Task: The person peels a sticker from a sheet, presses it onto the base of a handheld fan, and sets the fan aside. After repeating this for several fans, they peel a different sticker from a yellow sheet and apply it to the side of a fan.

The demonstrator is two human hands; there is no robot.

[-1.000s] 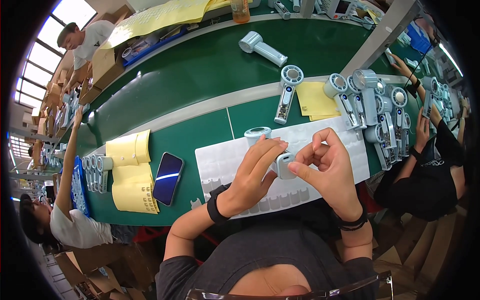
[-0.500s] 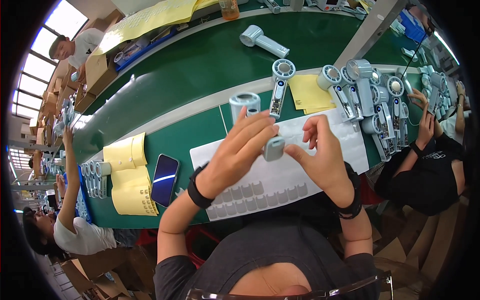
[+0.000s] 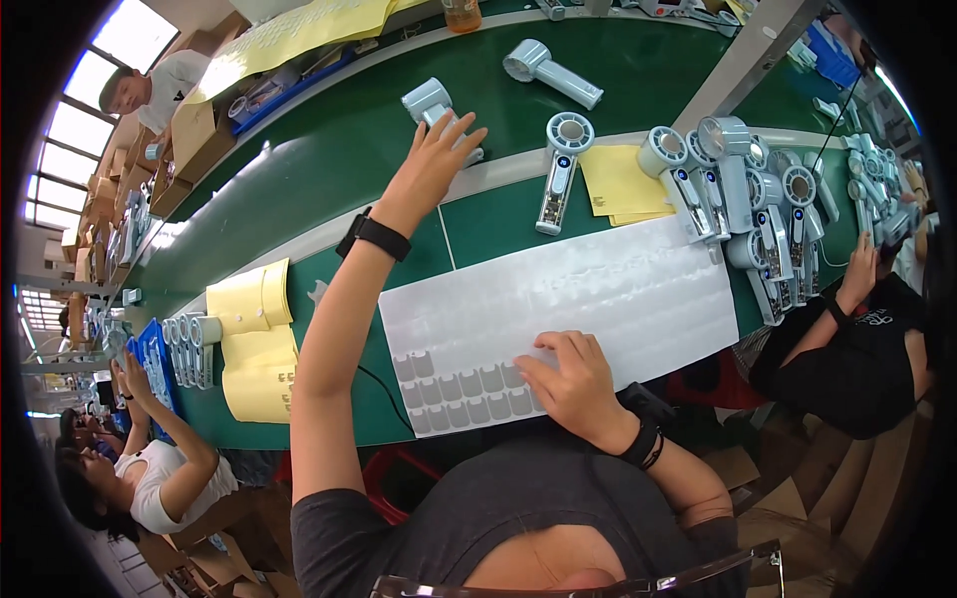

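Note:
My left hand [image 3: 434, 164] reaches forward with its fingers spread, over the handle of a pale blue handheld fan [image 3: 427, 100] lying on the far green surface. Part of that handle is hidden behind the hand. My right hand [image 3: 573, 389] rests low on a white sheet [image 3: 618, 289], its bent fingers apart. Its fingertips are at the rows of grey stickers [image 3: 466, 386] along the sheet's near left part, and cover some of them. Beyond the sheet lies another fan [image 3: 563, 169], its handle open to show the inner parts.
A cluster of fans [image 3: 763, 209] lies at the right, near a co-worker's hand [image 3: 859, 269]. One more fan [image 3: 551, 75] lies on the far surface. Yellow sheets [image 3: 254, 339] and a row of fans [image 3: 194, 349] are at the left. A metal post [image 3: 743, 65] rises at the far right.
My left hand has moved from above the sheet to the far left. A fan now lies beneath it on the far surface. My right hand has come down onto the stickers.

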